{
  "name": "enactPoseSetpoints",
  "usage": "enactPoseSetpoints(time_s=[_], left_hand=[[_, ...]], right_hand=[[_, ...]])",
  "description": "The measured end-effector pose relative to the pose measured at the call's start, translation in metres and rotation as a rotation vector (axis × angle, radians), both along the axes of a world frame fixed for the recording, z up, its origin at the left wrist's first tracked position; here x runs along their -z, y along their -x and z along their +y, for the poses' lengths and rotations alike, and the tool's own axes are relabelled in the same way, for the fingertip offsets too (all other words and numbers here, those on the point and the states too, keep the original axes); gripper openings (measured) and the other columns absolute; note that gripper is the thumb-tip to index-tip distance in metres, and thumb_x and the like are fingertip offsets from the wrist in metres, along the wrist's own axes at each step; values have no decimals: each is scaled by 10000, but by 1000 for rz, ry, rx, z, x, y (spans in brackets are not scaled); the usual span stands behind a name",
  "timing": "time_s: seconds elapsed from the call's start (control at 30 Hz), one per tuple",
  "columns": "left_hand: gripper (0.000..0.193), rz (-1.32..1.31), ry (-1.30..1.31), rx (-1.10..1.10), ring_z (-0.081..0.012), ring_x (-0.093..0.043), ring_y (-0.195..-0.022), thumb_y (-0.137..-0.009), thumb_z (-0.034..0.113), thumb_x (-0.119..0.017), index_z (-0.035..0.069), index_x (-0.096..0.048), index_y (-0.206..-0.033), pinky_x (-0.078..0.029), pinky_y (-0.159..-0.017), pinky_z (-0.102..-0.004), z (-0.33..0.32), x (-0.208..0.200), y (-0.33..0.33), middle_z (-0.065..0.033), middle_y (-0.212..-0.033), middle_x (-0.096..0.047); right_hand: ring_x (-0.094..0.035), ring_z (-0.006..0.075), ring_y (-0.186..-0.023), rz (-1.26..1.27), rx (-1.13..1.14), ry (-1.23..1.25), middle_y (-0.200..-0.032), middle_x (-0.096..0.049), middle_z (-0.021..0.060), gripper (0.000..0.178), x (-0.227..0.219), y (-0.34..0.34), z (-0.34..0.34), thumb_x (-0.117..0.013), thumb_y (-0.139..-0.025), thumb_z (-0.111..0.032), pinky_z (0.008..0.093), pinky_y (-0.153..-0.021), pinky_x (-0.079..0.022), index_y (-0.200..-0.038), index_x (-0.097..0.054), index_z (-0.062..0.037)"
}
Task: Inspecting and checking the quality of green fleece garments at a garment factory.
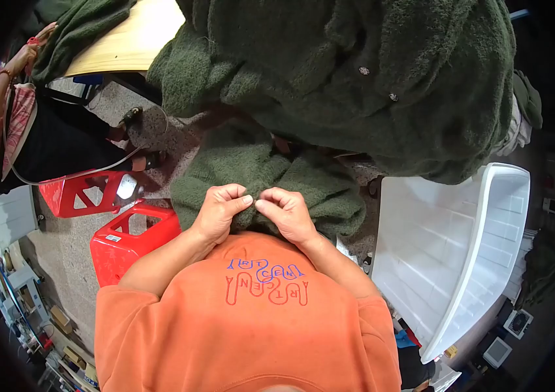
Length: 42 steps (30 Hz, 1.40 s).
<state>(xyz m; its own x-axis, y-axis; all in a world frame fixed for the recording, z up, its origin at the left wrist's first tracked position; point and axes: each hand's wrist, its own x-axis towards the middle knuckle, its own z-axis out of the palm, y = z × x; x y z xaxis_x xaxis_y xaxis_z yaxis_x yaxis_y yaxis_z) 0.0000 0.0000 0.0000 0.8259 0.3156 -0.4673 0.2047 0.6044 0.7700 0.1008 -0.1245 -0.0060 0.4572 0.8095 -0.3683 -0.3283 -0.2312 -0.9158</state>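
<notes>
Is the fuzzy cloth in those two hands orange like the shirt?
No, the cloth pinched by the left hand and right hand is dark green.

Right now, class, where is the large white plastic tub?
In the head view, the tub is on the right, beyond the person's right hand, just below the large dark green fabric heap.

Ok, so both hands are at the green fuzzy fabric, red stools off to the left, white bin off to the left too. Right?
One error: the white bin is on the person's right, not the left; the head view shows it. The rest stands: left hand and right hand at the green fuzzy fabric, red stools on the left.
</notes>
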Motion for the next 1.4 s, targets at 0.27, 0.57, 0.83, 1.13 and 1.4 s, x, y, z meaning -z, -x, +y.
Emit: enactPoseSetpoints(time_s=[0.27, 0.57, 0.83, 1.13, 1.4], left_hand=[[127, 83, -808, 185, -76, -441, -555, -744, 103, -585, -20, -565, -725, -368, -486, -251, 0, -9, 0, -33, -569, -504], [36, -66, -491, 138, -41, -438, -593, -687, -40, -575, -24, -546, -675, -364, -534, -189, -1, -9, -13, 35, -637, -518], [73, -117, -890, 119, -42, -411, -591, -760, 4, -545, -15, -514, -697, -344, -536, -186, 1, 19, -6, 22, -624, -503], [82, -100, -417, 101, -44, -427, -599, -802, 31, -504, 11, -503, -722, -355, -551, -185, 5, 7, -14, 16, -671, -512], [70, -187, -637, 177, -81, -452, -717, -787, 60, -483, -2, -511, -804, -378, -672, -217, 17, -28, -33, -12, -778, -523]], right_hand=[[-431, 44, -589, -145, -22, -61, -615, -501, -7, 126, 7, -1, -3, -597, -762, -123, 219, -513, -386, -721, -568, -7], [-488, 302, -937, -670, 115, -299, -1024, -464, 136, 290, 5, -6, -2, -543, -669, -11, 327, -758, -424, -958, -514, -7], [-507, 184, -576, -375, 13, -286, -606, -528, 127, 84, 17, -5, 3, -505, -674, -39, 311, -522, -371, -724, -519, 27], [-507, 209, -563, -399, 105, -313, -610, -528, 134, 176, 8, -7, -1, -569, -627, -112, 316, -526, -397, -732, -531, 25], [-530, 333, -769, -702, 163, 41, -761, -547, 151, 192, 26, -15, -35, -528, -585, 33, 384, -675, -439, -762, -577, -24]])
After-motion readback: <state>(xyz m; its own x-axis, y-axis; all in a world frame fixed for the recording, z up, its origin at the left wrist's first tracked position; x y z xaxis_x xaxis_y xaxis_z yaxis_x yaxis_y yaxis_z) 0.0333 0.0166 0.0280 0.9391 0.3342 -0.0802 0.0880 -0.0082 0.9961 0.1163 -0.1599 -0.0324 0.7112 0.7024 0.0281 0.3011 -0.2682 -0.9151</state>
